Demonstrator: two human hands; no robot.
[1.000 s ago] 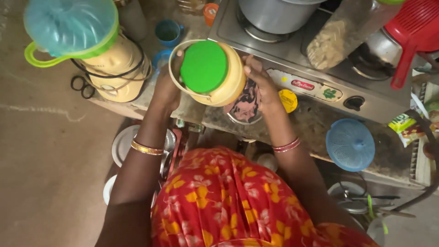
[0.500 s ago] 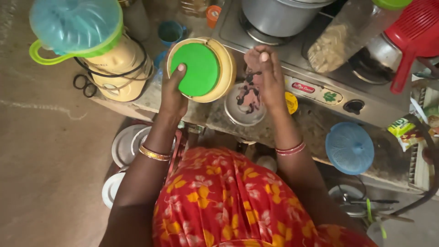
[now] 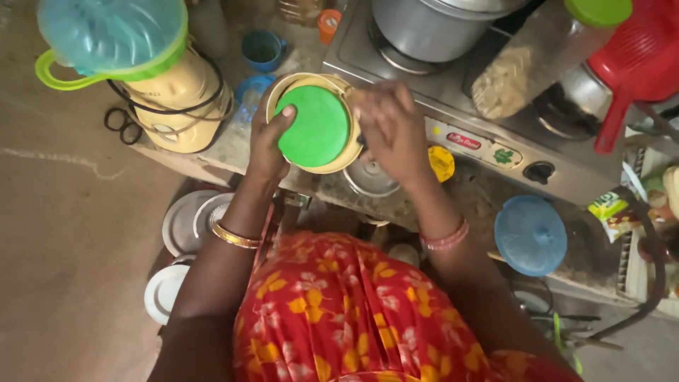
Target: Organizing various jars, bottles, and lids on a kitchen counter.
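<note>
Head view: left hand (image 3: 269, 145) grips the round yellow plastic container with a green lid (image 3: 316, 126), thumb on the lid, fingers wrapped behind. Right hand (image 3: 390, 131) is closed on its right rim. A small steel bowl (image 3: 370, 180) sits just below the right fingers, and the steel gas stove (image 3: 453, 106) lies beyond them.

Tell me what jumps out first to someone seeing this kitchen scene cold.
Dead centre, the left hand and right hand grip a round yellow container with a bright green lid above the counter. At upper left stands a cream blender topped by a blue jar with a green handle. At the right edge a red strainer hangs over the steel stove, with a blue lid lower down.
</note>
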